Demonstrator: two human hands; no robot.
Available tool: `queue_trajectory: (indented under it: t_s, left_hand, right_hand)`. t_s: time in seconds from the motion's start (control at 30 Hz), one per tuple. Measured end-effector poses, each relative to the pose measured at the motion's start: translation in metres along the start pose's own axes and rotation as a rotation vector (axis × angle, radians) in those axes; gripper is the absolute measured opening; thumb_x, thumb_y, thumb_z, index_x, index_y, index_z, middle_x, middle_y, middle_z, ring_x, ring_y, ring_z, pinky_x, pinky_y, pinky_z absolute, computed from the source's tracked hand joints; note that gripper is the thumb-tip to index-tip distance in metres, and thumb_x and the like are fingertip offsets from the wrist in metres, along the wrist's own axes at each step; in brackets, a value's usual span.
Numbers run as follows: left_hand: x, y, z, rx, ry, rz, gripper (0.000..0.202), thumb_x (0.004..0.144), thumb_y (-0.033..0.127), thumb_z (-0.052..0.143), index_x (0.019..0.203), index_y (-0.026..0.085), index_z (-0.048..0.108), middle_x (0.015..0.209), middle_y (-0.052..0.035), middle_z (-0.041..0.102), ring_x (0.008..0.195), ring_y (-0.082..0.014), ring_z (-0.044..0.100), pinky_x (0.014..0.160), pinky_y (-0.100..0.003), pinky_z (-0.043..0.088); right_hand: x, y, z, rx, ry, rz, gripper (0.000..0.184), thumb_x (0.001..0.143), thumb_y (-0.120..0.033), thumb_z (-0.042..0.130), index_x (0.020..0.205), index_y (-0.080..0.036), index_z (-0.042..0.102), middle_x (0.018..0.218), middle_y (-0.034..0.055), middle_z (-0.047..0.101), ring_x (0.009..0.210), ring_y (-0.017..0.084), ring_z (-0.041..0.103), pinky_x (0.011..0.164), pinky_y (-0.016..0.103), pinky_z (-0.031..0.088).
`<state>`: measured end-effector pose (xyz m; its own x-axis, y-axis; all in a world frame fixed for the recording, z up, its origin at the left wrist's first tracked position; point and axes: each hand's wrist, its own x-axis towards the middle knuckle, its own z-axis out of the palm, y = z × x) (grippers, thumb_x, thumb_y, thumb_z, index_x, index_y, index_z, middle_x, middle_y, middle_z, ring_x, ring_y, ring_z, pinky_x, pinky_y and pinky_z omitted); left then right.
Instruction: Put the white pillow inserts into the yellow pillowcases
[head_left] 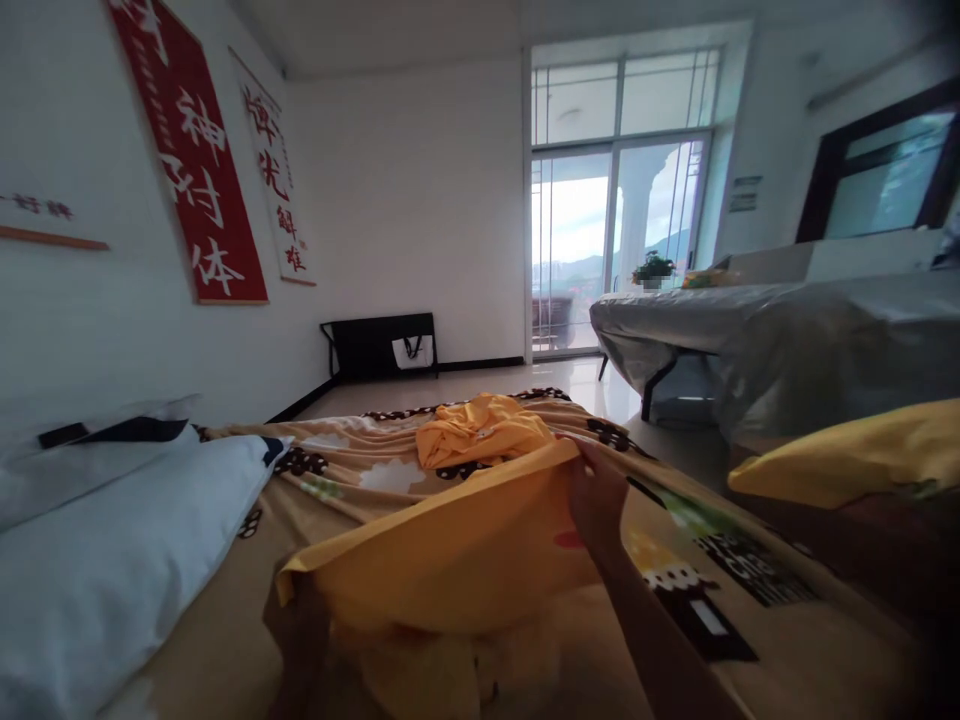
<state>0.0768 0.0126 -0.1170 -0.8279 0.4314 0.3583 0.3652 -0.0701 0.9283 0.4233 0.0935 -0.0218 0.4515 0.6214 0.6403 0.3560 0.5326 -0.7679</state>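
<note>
A yellow cloth (450, 540) is stretched between my two hands above the bed. My left hand (296, 610) grips its lower-left corner, with the fingers dark and partly covered by the fabric. At the upper-right corner, my right hand (598, 495) pinches the edge between thumb and fingers. The cloth's top edge slopes up toward the right, and a small red patch shows near my right wrist. Beyond it, a crumpled orange-yellow cloth (484, 430) lies on the patterned blanket (360, 475). The lower part of the held cloth is dim and blurred.
White pillows (150, 560) lie along the left side of the bed. Another yellow fabric piece (855, 455) is at the right. A plastic-covered table (675, 315) stands beyond the bed. A black folded frame (367, 345) with a white bag (413, 352) leans by the far wall.
</note>
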Motion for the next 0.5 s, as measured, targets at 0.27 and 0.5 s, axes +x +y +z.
queue_trajectory:
  t_s: [0.27,0.5]
  left_hand:
    - [0.062,0.113,-0.032,0.188,0.137,0.5,0.027,0.077,0.028,0.04,0.089,0.013,0.059,0.077,-0.0047,0.056,0.067,-0.0159,0.051,0.062,-0.024,0.033]
    - [0.134,0.281,-0.086,0.676,0.309,0.835,0.079,0.082,0.047,0.003,0.112,-0.003,0.055,0.066,0.0042,0.037,0.087,-0.0203,0.061,0.074,-0.028,0.025]
  right_hand:
    - [0.043,-0.084,-0.072,0.294,-0.462,0.174,0.03,0.062,-0.046,0.067,0.075,-0.019,0.067,0.06,0.0006,0.061,0.056,0.015,0.054,0.049,0.024,0.041]
    - [0.087,-0.158,-0.124,0.035,-0.605,-0.173,0.04,0.068,-0.055,0.067,0.062,-0.016,0.066,0.059,-0.0004,0.055,0.055,0.009,0.045,0.051,0.022,0.036]
